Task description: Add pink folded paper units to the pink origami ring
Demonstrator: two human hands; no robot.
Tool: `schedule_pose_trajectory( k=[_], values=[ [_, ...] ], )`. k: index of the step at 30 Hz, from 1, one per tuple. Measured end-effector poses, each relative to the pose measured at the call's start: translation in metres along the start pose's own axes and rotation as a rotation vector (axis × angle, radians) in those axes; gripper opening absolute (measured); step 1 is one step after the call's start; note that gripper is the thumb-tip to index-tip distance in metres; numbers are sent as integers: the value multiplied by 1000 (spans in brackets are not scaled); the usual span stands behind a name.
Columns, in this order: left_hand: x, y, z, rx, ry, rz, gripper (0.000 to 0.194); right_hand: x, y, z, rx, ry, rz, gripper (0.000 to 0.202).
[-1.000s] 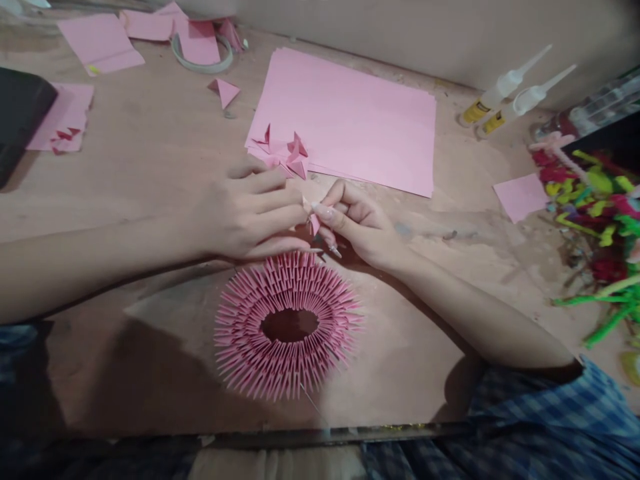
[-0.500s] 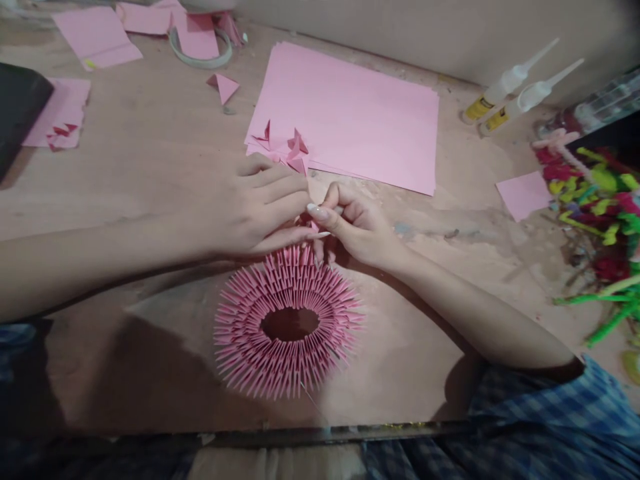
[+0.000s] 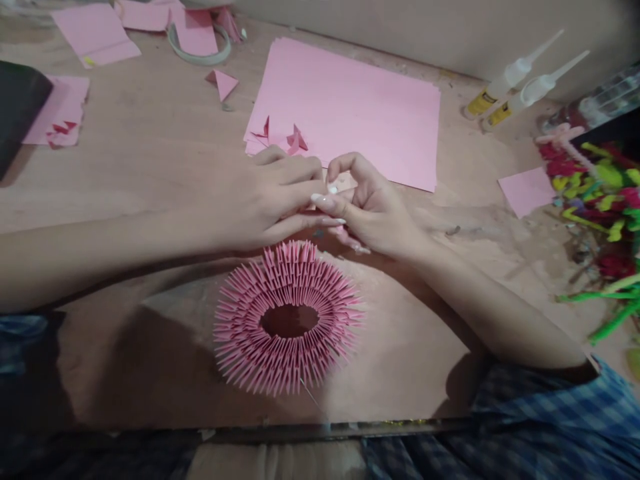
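A ring of many interlocked pink folded-paper pieces (image 3: 290, 363) lies on the table in front of me, with a dark oval opening in its middle. A raised cluster of points stands on its far edge. Just beyond that edge my left hand (image 3: 285, 197) and my right hand (image 3: 370, 207) meet, fingertips touching. The fingers of both are closed and bent. A bit of pink paper (image 3: 344, 233) shows under my right thumb, mostly covered by the fingers. What my left fingers pinch is hidden. Small folded pink pieces (image 3: 297, 140) sit just past my left knuckles.
A stack of pink sheets (image 3: 350, 107) lies behind my hands. Two glue bottles (image 3: 520, 87) stand at the back right, near colourful fuzzy stems (image 3: 600, 200). A tape roll (image 3: 200, 59) and pink scraps are at the back left, a dark object (image 3: 20, 113) at the left edge.
Both hands have shifted right and slightly away from the ring, uncovering its far edge points. The pink piece near the fingertips moved right with them. The ring has stayed in place.
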State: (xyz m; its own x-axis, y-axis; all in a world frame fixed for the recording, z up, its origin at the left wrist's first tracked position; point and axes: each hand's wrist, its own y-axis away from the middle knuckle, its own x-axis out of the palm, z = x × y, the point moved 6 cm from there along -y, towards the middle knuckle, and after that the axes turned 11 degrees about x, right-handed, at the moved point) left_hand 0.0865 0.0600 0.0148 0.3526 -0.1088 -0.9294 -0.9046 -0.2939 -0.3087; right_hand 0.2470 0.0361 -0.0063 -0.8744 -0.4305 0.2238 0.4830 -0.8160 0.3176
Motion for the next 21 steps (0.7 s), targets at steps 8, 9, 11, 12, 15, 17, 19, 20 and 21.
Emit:
schedule_pose_trajectory(
  k=[8,9,11,12,15,17,19,20,21],
  values=[
    [-1,-7,6,-64,54,118,75,4,5,7,19,-7,10,63],
    [-1,-8,5,-48,70,131,75,7,5,8,20,-19,36,66],
    [-2,-11,3,-27,55,158,78,13,8,10,50,-75,63,66],
    [-5,-13,2,-23,20,169,80,14,9,11,70,-114,53,62],
    [-17,-17,-3,-53,-148,168,79,14,12,14,93,-224,-79,32],
    [-26,-18,-5,-92,-227,158,70,9,15,18,32,-243,-217,21],
    [-32,-17,-7,-132,-213,143,67,6,17,19,-52,-224,-300,22],
    [-33,-15,-8,-154,-177,135,67,5,17,18,-90,-214,-319,25],
    [-33,-14,-8,-174,-135,125,67,4,17,16,-115,-210,-323,28]
  ],
)
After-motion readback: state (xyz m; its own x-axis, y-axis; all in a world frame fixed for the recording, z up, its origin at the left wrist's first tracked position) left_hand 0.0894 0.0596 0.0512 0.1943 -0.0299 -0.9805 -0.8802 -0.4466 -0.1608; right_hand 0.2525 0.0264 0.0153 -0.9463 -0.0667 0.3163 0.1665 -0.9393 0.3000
